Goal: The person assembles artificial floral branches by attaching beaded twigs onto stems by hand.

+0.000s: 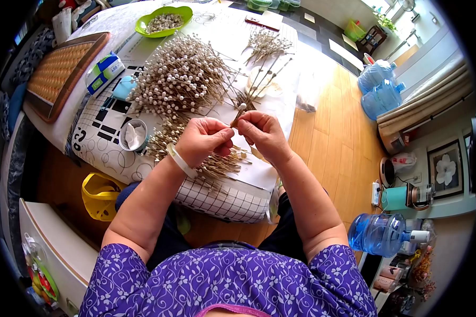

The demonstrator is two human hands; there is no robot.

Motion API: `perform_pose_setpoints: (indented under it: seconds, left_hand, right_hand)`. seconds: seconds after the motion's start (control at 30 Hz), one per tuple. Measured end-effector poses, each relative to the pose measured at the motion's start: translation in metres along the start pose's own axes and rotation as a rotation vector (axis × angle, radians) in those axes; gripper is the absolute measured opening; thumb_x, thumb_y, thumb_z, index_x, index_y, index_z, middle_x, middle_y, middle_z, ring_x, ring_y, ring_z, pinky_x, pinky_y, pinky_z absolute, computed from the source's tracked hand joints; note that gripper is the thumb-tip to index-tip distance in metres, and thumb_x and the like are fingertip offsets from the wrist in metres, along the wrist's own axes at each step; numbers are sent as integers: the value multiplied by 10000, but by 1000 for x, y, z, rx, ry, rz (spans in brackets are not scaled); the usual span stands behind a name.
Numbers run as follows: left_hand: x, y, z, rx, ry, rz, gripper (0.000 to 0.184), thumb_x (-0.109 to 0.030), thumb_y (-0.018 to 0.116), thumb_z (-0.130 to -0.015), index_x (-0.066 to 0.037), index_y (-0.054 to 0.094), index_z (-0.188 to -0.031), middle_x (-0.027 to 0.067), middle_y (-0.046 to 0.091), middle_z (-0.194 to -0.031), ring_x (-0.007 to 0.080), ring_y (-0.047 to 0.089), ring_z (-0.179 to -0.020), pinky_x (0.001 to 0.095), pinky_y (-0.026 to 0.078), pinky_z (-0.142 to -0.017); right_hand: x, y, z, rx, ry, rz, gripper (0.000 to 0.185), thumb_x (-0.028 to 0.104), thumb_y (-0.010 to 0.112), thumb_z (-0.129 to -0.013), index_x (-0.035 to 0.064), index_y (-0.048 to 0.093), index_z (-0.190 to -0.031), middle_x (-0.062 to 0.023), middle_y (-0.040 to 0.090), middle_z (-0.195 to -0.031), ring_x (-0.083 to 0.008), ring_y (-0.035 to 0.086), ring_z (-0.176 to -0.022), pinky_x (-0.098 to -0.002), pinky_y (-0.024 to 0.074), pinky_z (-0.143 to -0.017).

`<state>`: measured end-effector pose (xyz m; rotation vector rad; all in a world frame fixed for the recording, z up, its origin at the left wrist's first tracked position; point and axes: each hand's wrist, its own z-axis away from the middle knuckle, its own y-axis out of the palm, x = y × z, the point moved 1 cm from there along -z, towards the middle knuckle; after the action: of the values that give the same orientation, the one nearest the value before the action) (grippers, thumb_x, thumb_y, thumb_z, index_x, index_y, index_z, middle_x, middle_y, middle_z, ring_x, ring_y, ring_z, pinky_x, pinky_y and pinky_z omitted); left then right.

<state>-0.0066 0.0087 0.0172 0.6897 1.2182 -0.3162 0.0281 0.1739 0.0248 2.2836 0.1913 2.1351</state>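
Observation:
My right hand [263, 136] pinches a thin brown stem topped with a white bead-like head [242, 106], which stands up above the fingertips. Close beside it, my left hand [203, 141] has its thumb and forefinger pressed together near the lower part of that stem; what they hold is too small to make out. A large heap of white-headed stems [177, 76] lies just beyond my left hand. More brown stems [214, 168] spread under my wrists. Past my right hand lie several darker stems [260, 79] and a smaller white-headed bunch [267, 45].
A green bowl [141, 26] of white beads stands at the table's far side. Left of my hands are a white cup [124, 141] with white tissue-like contents, a blue-and-white packet [104, 73] and a light blue item [123, 88]. A yellow bag [98, 203] sits below the table edge.

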Motion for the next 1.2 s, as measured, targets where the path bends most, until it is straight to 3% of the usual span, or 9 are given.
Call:
perform_pose_setpoints:
  seconds: [0.47,0.57,0.87,1.07,1.13,1.2]
  left_hand:
    - [-1,0,0,144,-35,-14,158,-159,582,-832,-4,604,-852,63,611,-710,114,593,-609,229,508,-568]
    - [-1,1,1,91,-42,15,162,-152,606,-814,3,611,-860,59,614,-710,110,594,-610,234,517,-584]
    - [8,1,-3,77,-1,71,119,-118,645,-778,-9,605,-802,50,606,-682,105,585,-591,223,502,-560]
    - [6,9,-3,66,14,54,110,-116,641,-785,-18,593,-778,52,605,-689,108,574,-601,218,483,-572]
    - [6,8,-7,-91,186,-150,143,-123,610,-813,15,606,-851,37,613,-729,77,562,-666,193,465,-625]
    - [9,4,-7,-52,222,-220,163,-123,595,-826,30,608,-880,31,616,-749,64,552,-696,184,455,-644]
  right_hand:
    - [-8,1,-4,60,-80,4,127,97,584,-815,-24,596,-777,7,564,-685,-48,483,-638,-193,405,-566]
    - [3,-3,-2,43,19,69,124,99,580,-822,-21,599,-795,-1,573,-709,-57,495,-652,-200,415,-590]
    - [4,-7,1,129,40,-153,112,91,625,-794,-20,605,-794,-8,586,-725,-48,500,-657,-196,424,-598]
    - [-5,-3,-2,63,-69,92,93,67,594,-795,-22,601,-768,-1,574,-649,-35,484,-598,-195,411,-529]
    - [-11,-4,-3,54,-80,200,88,60,587,-794,-22,601,-765,-7,577,-634,-41,485,-581,-211,408,-513]
    - [-14,-1,-3,49,-86,308,83,54,580,-792,-21,601,-762,-13,580,-618,-46,486,-564,-226,404,-496]
